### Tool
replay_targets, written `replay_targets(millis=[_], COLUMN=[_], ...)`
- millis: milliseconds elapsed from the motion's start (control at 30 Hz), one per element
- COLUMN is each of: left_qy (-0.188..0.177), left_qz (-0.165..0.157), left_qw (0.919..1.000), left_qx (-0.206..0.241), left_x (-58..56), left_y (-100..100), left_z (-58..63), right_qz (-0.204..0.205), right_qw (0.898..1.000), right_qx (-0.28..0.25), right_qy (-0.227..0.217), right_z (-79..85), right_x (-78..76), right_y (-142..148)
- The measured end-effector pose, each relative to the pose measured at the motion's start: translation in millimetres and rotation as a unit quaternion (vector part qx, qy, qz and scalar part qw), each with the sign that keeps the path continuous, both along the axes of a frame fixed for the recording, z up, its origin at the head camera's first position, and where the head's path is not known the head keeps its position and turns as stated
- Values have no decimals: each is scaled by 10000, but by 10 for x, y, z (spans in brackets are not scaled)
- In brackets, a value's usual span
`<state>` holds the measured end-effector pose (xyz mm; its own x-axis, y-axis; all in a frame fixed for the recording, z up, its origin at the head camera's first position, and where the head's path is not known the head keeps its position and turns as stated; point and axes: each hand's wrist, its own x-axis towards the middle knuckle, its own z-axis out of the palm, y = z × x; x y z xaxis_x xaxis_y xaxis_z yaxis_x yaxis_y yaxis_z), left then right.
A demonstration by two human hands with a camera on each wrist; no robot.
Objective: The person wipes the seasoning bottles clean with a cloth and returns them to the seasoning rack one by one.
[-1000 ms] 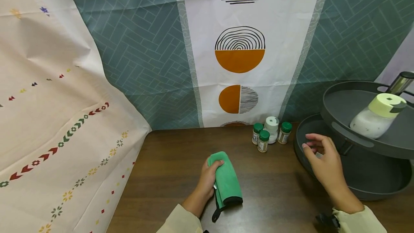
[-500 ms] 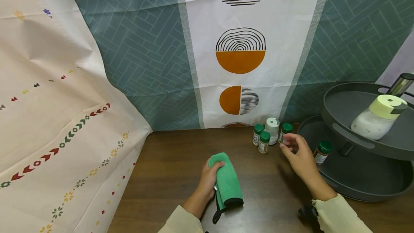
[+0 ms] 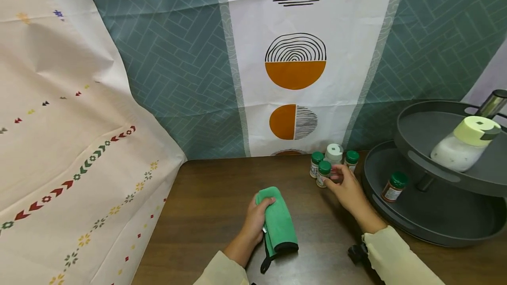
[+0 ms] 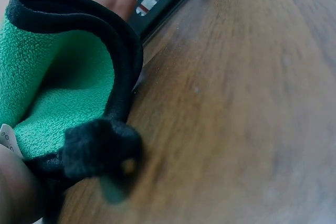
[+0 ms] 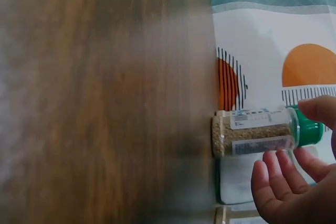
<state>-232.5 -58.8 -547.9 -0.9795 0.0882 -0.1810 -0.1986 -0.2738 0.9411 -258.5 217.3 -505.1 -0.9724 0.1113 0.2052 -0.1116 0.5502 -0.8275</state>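
Note:
In the head view my left hand grips a folded green cloth with black edging and a hanging loop. The left wrist view shows the cloth's rolled end close over the table. My right hand is at the front spice jar, thumb on its near side and fingers to its right. In the right wrist view, thumb and relaxed fingers flank the green cap of this jar, which stands upright with tan granules inside. Around it stand a white-lidded jar and two more green-capped jars.
A two-tier dark grey tray stands on the right. Its lower tier bears a green-capped jar; its upper one holds a tilted bottle with a pale yellow lid. A patterned cloth backdrop rises behind the brown table.
My right hand has moved left from the tray's lower tier to the jar group, leaving a green-capped jar on that tier. My left hand and the cloth have stayed put.

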Motion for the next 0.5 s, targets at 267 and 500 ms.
replay_targets(millis=[267, 500], left_qy=[12, 100], left_qz=[20, -102], left_qw=[10000, 9999], left_qx=[-27, 34], left_x=[0, 11], left_y=[16, 0], left_z=[-4, 36], right_qz=[-35, 104], right_qw=[9998, 9995], right_qx=[-18, -264], right_qy=[-198, -148], right_z=[-5, 0], right_x=[-55, -6], right_y=[-12, -50])
